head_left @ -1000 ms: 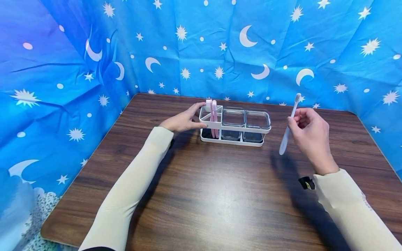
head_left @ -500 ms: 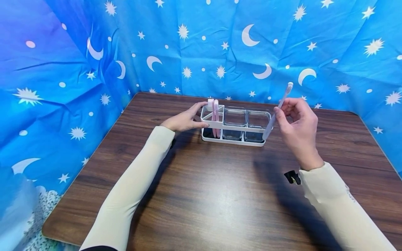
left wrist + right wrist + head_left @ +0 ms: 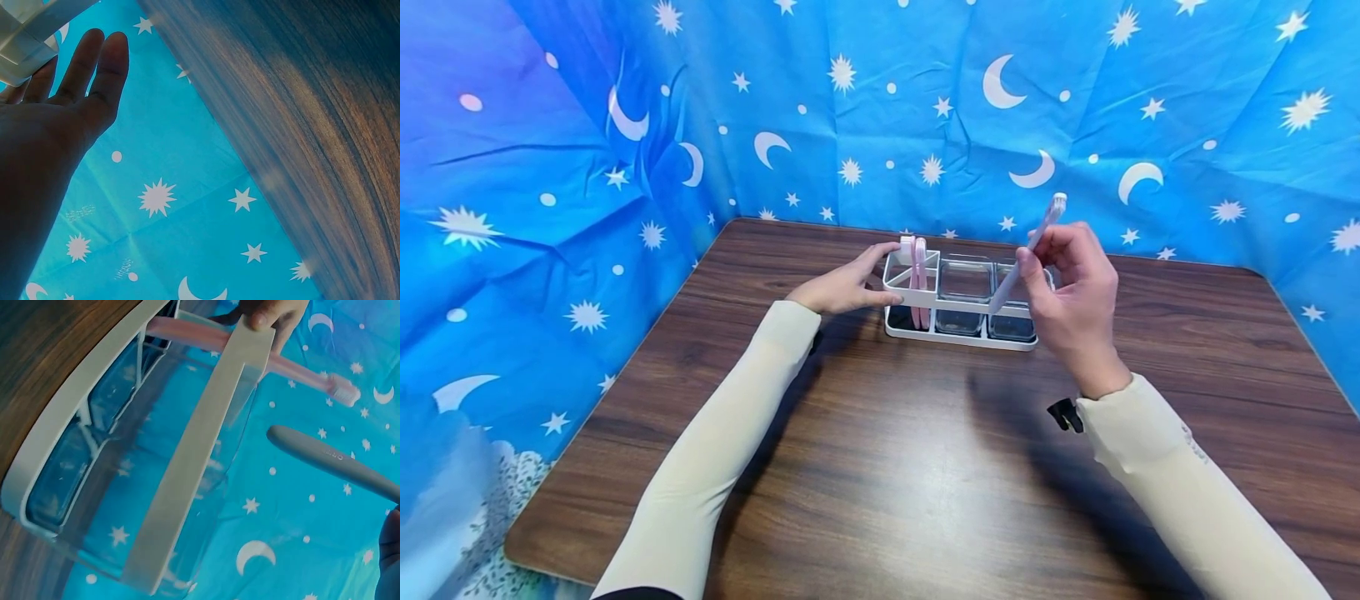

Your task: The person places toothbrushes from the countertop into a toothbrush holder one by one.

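Note:
In the head view, my left hand [image 3: 841,287] holds the left end of a white toothbrush holder [image 3: 958,339], thumb on the front rail and fingers behind. Pink toothbrushes [image 3: 920,287] stand upright in its divided left section. My right hand [image 3: 1077,292] pinches a pale lavender toothbrush [image 3: 1009,285] between thumb and fingers, bristles up, handle slanting down to the left. The handle overlaps the holder's right half in this view. Seen from the right wrist, the handle end of the toothbrush [image 3: 331,459] is apart from the holder's rail [image 3: 187,469].
Clear glass cups [image 3: 966,279] sit in the holder's middle and right sections. The holder stands near the back of a dark wooden table [image 3: 880,467]. A blue curtain [image 3: 895,100] with moons and stars hangs behind and at the left.
My right hand has moved left with the lavender toothbrush, from right of the holder to over its right half, and the brush leans more. The left hand has stayed on the holder.

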A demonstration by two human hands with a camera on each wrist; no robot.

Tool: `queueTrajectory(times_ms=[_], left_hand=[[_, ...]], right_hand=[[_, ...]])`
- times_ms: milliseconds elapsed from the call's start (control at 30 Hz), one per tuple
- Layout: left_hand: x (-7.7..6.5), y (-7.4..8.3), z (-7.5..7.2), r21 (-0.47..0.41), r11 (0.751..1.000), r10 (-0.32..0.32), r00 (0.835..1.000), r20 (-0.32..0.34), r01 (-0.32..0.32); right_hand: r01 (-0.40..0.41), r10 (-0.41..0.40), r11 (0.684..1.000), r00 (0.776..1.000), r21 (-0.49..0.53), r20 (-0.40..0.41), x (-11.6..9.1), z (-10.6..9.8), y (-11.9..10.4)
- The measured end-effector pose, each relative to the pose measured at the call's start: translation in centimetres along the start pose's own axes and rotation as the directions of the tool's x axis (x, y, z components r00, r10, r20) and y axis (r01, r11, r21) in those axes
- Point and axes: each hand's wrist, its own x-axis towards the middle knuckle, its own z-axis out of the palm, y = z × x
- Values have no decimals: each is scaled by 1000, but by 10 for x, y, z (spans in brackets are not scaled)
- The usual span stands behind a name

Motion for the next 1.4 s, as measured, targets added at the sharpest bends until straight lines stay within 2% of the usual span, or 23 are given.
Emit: queueTrajectory(times_ms=[133, 300, 467, 633, 800, 900, 1100, 1267, 1400], left_hand=[[0, 0, 0, 7, 1000, -9, 1000, 1, 9], [0, 0, 1, 8, 1000, 0, 1000, -1, 0], [1, 1, 3, 8, 1000, 0, 1000, -1, 0], [2, 1, 4, 7, 1000, 10, 1000, 2, -10], [2, 2, 4, 0, 1000, 6, 1000, 7, -6], [2, 2, 4, -8, 1000, 0, 1000, 9, 0], [2, 4, 6, -26, 1000, 3, 1000, 7, -3], [2, 4, 6, -31, 999, 11, 1000, 8, -10], [2, 6, 6, -32, 999, 18, 1000, 8, -18]], right_hand=[[74, -74, 996, 997, 46, 5, 4, 8, -3], [118, -119, 991, 993, 68, 9, 6, 19, -6], [126, -128, 991, 990, 50, 52, 5, 31, -7], [103, -103, 995, 989, 5, 102, 3, 41, -2], [5, 3, 999, 987, -49, 164, 0, 49, 17], [-77, 95, 993, 973, -88, 212, -3, 54, 28], [-179, 231, 964, 930, -195, 288, -9, 61, 40], [-233, 332, 923, 885, -307, 326, -15, 63, 47], [-266, 390, 898, 850, -352, 355, -18, 64, 50]])
